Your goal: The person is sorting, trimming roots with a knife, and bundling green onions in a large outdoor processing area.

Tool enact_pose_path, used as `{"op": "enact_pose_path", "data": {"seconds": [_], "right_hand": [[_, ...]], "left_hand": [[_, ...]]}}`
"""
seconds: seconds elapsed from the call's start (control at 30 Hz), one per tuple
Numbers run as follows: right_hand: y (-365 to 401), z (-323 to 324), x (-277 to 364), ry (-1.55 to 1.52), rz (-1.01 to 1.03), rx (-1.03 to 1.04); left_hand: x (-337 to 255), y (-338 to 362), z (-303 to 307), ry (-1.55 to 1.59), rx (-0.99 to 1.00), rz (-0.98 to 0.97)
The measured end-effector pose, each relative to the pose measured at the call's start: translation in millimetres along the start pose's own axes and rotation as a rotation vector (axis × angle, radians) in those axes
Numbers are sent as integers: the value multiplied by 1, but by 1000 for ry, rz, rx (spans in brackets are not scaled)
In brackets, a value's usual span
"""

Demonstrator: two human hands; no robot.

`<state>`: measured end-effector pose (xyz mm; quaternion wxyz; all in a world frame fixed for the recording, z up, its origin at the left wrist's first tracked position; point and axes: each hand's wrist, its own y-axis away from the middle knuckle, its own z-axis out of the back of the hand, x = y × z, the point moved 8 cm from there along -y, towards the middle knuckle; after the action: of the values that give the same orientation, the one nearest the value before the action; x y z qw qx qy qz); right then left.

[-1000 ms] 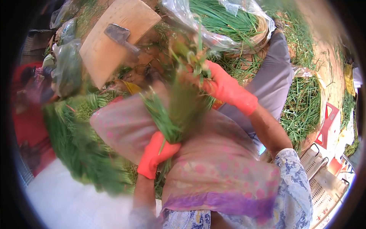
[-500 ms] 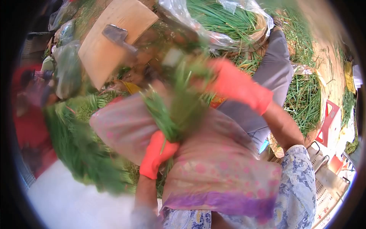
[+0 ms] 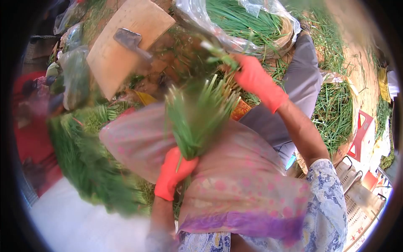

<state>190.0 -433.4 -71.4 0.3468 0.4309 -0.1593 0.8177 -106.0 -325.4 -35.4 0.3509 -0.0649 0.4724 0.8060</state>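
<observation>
**A:** ok so what's closest to the camera here?

**B:** a pink dotted cloth (image 3: 243, 185) over the person's lap. The left hand (image 3: 171, 174), in an orange glove, sits right at its edge with the fingers closed tight around the bottom of a bunch of greens (image 3: 199, 117). The bunch stands up from the fist and fans out at the top, kinda blurry.

**A:** and the other hand?

**B:** the right hand (image 3: 256, 80), same orange glove, is farther out and up past the tips of the bunch. Its fingers are pinched shut on a few loose stalks (image 3: 216, 52) that stick out to the left of it, apart from the main bunch.

**A:** anything around them?

**B:** a big heap of cut greens (image 3: 84, 159) lies left of the lap. Beyond that there's a wooden board (image 3: 110, 63) with a cleaver (image 3: 130, 40) lying flat on it. Farthest back, a plastic-lined basket (image 3: 289, 33) full of more greens, just behind the right hand.
</observation>
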Motion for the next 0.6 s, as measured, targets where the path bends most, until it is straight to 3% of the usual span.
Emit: {"op": "enact_pose_path", "data": {"seconds": [0.07,0.13,0.2,0.27,0.33,0.43,0.53,0.6], "right_hand": [[-12,26,-36,226,-77,-101],[-25,53,-88,111,-154,-220],[-28,87,-119,-73,-513,-230],[-19,106,-102,-166,-455,-234],[-4,120,-52,-186,-327,-220],[10,114,-28,-461,-266,-171],[17,68,15,-264,-185,137],[9,45,25,-361,-278,288]], "left_hand": [[5,3,1,85,-18,-18],[6,4,2,135,-29,-27],[7,5,4,149,-32,-19],[-4,4,6,235,-70,-108],[-7,3,5,305,-74,-99],[2,3,5,334,-56,4],[10,-1,5,275,-67,-10],[9,1,6,225,-69,-19]]}}
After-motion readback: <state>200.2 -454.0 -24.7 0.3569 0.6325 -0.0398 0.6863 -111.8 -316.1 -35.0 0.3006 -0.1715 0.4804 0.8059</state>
